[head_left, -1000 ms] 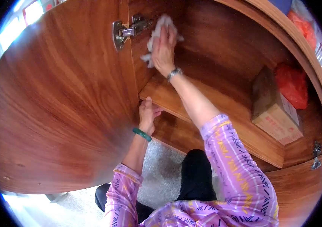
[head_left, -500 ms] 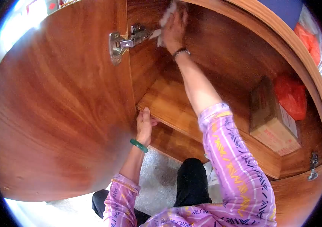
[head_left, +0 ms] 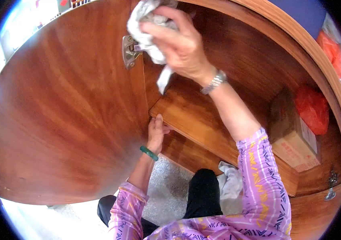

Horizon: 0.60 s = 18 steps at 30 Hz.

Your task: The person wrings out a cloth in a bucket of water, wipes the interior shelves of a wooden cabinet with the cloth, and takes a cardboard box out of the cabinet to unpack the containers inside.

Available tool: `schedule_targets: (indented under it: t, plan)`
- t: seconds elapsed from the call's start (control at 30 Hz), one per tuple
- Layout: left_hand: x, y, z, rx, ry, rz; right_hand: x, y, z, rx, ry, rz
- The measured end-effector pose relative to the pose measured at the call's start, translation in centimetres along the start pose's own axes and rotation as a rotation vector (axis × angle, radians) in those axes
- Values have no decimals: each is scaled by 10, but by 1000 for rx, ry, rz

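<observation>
We have the white cloth (head_left: 140,25) up beside the hinge (head_left: 129,54).
Our right hand (head_left: 183,48) has its grip half closed around it; our left hand (head_left: 155,131) (green bangle (head_left: 149,153) at the wrist) clasps the shelf (head_left: 190,120) edge, thumb uppermost.

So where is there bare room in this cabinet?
Bare: the shelf between left hand and box, and the visible board below. Crowded: the right end, with box and red bag, and by the hinge, right hand and cloth.
</observation>
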State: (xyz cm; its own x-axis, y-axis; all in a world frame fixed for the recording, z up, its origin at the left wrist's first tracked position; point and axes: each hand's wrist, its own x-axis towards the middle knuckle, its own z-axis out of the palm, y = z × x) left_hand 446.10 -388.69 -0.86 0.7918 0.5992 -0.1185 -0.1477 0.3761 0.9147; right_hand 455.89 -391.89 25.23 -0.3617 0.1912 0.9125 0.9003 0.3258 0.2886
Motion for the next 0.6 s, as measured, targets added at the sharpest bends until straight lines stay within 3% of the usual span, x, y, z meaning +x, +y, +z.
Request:
schedule_targets:
  t: [0.03, 0.13, 0.17, 0.23, 0.3, 0.33, 0.37, 0.4, 0.5, 0.53, 0.57, 0.6]
  plan:
    - [-3, 2, 0, -16, 18, 3, -4, 15, 16, -10, 88, -41]
    - [-9, 7, 9, 10, 23, 12, -28, 74, 1, -158, -78, 162]
    - [-8, 9, 9, 9, 24, 17, -41, 101, 3, -108, -78, 578]
    - [-12, 8, 8, 4, -3, 73, -70, 168, -5, 5, 115, 864]
    - [-13, 6, 6, 9, 18, 85, -103, 246, -4, 69, 311, 710]
    - [-14, 1, 6, 10, 36, 87, -133, 279, 2, -336, -16, 702]
    - [-15, -2, 5, 11, 30, 81, -134, 269, 0, -737, -348, 666]
    - [-15, -3, 4, 4, 29, 69, -150, 249, -7, -479, -262, 777]
    - [-23, 1, 6, -7, 18, 75, -156, 137, -12, -245, -597, 1192]
    - [-23, 2, 7, -8, 22, 93, -219, 161, 4, -179, -555, 1075]
    - [-7, -2, 7, 5, 9, 97, -222, 161, 1, -189, -574, 1080]
    - [0, -3, 4, -18, 10, 93, -217, 147, 4, -17, -527, 1234]
